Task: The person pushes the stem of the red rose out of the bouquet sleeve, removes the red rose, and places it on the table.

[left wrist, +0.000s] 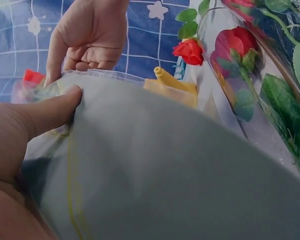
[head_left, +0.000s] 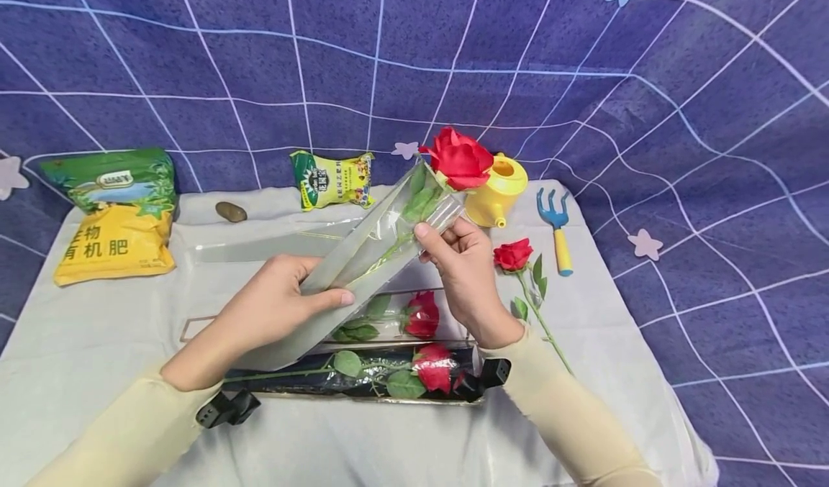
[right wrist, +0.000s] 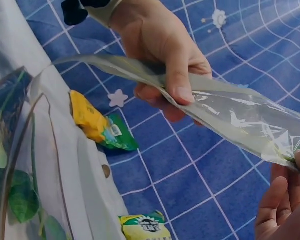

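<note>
Slanting above the middle of the tabletop (head_left: 363, 444), a grey-backed clear sleeve (head_left: 369, 260) (a red rose (head_left: 458, 157) blooming from its upper end) is clamped between left hand (head_left: 268, 303) and right hand (head_left: 465, 267) fingers; a yellow watering can (head_left: 499, 198) stands near the far right corner.

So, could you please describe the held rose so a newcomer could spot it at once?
Start at the white-covered table and look above its middle, where the left hand and right hand hold a clear-fronted sleeve. The rose sticks its red bloom out of the sleeve's upper end; unlike its neighbours, it is held up off the table.
</note>
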The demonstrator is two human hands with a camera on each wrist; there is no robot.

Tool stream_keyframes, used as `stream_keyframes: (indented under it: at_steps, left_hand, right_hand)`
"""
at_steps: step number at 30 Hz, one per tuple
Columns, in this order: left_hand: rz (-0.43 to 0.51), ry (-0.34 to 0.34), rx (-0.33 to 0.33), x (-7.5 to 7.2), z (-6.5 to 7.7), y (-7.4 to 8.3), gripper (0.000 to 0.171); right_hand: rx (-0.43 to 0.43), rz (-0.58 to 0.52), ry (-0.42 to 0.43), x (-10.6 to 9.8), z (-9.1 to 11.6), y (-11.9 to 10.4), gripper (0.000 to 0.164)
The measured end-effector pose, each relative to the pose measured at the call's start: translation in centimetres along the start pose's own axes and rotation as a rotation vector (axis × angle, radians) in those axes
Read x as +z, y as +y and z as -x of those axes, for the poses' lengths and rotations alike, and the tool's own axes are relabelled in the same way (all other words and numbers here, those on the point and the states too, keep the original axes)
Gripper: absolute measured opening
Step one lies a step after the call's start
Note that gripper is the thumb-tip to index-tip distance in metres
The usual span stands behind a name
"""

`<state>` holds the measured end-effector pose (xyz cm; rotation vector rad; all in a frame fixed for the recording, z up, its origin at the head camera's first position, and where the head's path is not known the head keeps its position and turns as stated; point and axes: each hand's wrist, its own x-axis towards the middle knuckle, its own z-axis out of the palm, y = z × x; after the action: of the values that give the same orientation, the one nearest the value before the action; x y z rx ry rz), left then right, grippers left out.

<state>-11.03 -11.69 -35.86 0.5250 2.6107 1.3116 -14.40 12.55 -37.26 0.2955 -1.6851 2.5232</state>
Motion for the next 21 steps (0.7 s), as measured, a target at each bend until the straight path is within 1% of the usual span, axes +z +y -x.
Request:
stream_keyframes:
  at_steps: [2,3,7,9,12,16,18,21]
  left_hand:
    - [-0.013,0.015,0.007,0.0,0.1,0.0,0.024]
    - [-0.020,0.020,0.012,0.0,0.1,0.0,0.023]
    - [-0.032,0.028,0.043,0.0,0.0,0.0,0.019]
    - [-0.020,0.027,0.058,0.0,-0.1,0.1,0.017]
    - [0.010,0.027,0.066,-0.1,-0.2,0.1,0.016]
    - [0.033,0.026,0.062,-0.1,-0.3,0.0,0.021]
    - [0.040,0.012,0.069,-0.2,-0.3,-0.1,0.023]
    - [0.037,-0.011,0.074,-0.3,-0.3,-0.5,0.027]
  right_hand:
    - [0.000,0.063,0.014,0.3,0.2,0.2,0.010]
    - [0.003,0.100,0.022,0.4,0.3,0.3,0.010]
    - [0.037,0.209,0.033,0.6,0.8,0.8,0.021]
    - [0.059,0.213,0.010,0.7,1.0,1.0,0.020]
    - [0.101,0.209,-0.073,0.8,1.3,1.3,0.014]
    - [0.126,0.199,-0.164,0.9,1.7,1.6,0.018]
    - [0.112,0.208,-0.174,0.8,1.7,1.6,0.019]
    - [0.087,0.230,-0.163,0.6,1.6,1.6,0.017]
